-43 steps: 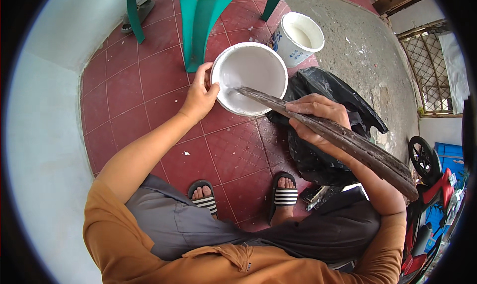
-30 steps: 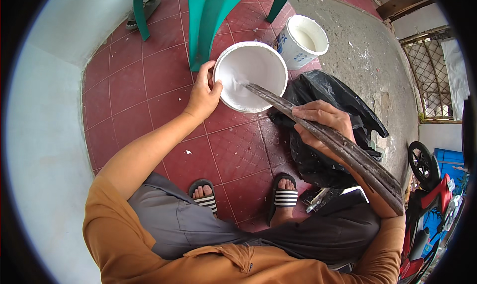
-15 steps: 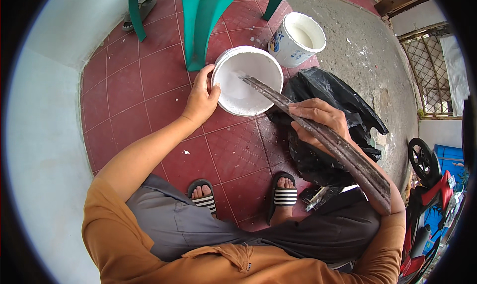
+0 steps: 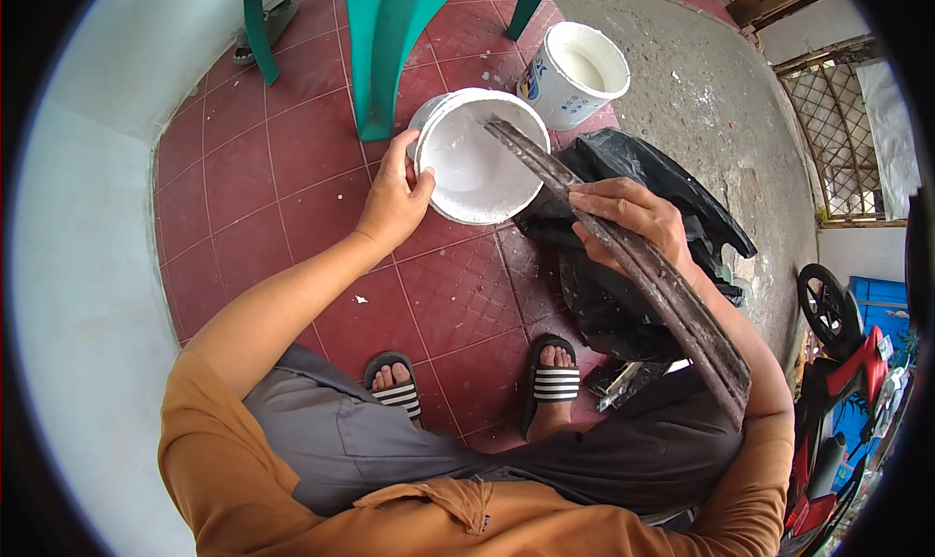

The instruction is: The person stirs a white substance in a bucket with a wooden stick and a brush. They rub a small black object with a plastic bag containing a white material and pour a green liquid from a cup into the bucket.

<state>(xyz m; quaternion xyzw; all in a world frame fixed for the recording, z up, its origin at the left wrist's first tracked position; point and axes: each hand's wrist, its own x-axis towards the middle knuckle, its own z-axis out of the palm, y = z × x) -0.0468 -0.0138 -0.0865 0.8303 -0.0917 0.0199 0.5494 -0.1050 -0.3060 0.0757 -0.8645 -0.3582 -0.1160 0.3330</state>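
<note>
My left hand [image 4: 397, 195] grips the rim of a white bucket [image 4: 461, 182] on its left side, thumb on the front edge and fingers round the outside. The bucket holds a smooth white substance. My right hand [image 4: 628, 221] is closed on a long, dark, weathered stick [image 4: 682, 314], which slants from near my right forearm to inside the bucket, where its tip is near the upper inner wall. Behind and to the right stands a second white pail [image 4: 565, 97] with blue markings and pale contents.
A green plastic chair [image 4: 380, 51] stands ahead on red tiles [image 4: 302, 216]. A crumpled black plastic bag [image 4: 618, 314] lies right of the bucket, beside rough concrete [image 4: 701, 80]. A white wall [image 4: 88, 294] runs along the left. A red-and-black motorbike [image 4: 857, 362] is at the right.
The stick's tip has moved from the lower left of the bucket's inside up and right toward the back wall, and the stick stands at a steeper angle. My left hand keeps its grip.
</note>
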